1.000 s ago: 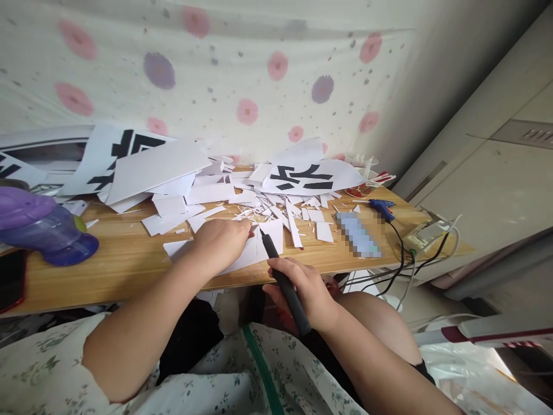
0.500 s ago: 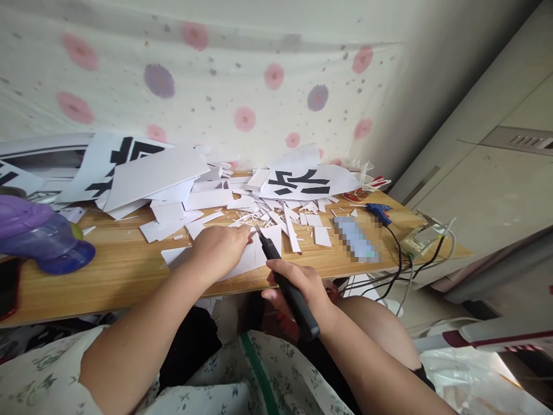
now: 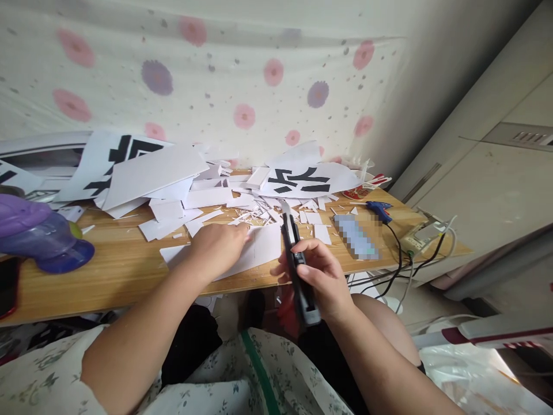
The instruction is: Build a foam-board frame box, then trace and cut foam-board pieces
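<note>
A black utility knife [image 3: 298,271] is gripped in my right hand [image 3: 322,276], its blade tip pointing up and away over the white scraps. The knife is held above the table's front edge, right of a white sheet [image 3: 263,248]. My left hand [image 3: 220,245] lies on that sheet, fingertips pressed together near its upper part; whether they pinch anything small is hidden. A thin line shows on the sheet beside the fingertips. Many cut white strips and scraps [image 3: 254,213] lie just beyond it.
Boards and sheets with black characters [image 3: 151,176] are piled at the back left. A purple-and-blue bottle [image 3: 60,242] stands left. To the right are a blue glue gun [image 3: 379,211], a blurred rectangle [image 3: 356,236], cables and a power strip [image 3: 413,241].
My right hand has moved right with the knife, away from the sheet and my left fingertips, and turned so the knife points more straight ahead. My left hand has barely moved.
</note>
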The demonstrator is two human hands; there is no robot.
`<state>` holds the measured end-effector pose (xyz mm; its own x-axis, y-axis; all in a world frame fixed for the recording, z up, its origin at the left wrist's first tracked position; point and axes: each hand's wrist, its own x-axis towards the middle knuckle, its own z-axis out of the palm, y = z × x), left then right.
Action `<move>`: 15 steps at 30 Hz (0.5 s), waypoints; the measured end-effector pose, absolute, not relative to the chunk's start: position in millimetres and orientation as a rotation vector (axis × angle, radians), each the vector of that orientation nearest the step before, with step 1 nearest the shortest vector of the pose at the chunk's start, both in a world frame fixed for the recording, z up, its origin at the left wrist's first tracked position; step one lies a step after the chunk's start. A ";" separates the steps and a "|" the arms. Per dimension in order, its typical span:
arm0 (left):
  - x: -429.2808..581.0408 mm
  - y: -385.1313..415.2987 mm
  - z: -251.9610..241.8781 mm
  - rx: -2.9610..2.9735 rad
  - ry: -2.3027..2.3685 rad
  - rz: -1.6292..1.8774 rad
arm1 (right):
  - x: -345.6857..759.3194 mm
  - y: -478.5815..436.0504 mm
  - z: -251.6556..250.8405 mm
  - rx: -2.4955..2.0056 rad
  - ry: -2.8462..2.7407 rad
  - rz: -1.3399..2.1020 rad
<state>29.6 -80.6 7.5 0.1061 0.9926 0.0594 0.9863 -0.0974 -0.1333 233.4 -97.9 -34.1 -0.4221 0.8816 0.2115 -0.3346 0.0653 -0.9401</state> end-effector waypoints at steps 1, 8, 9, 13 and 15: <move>30.1 -81.1 8.3 -2.225 -2.012 0.079 | 232.8 -98.8 -33.8 -0.689 -1.418 1.482; 33.5 -82.7 11.6 -2.208 -2.022 0.118 | 220.0 -109.2 -28.5 -1.267 -2.227 0.554; 33.6 -82.7 11.1 -2.206 -2.025 0.119 | 218.1 -110.4 -27.1 -1.327 -2.294 0.469; 33.2 -83.0 9.4 -2.200 -2.031 0.116 | 212.3 -113.1 -23.1 -1.493 -2.463 0.269; 32.7 -82.9 9.1 -2.199 -2.030 0.111 | 210.5 -113.2 -22.6 -1.533 -2.503 0.218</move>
<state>32.7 -82.9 9.1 0.0828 0.9955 0.0449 0.9847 -0.0748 -0.1574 210.5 -113.2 -22.6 -0.4433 0.8917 0.0915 0.8625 0.4521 -0.2273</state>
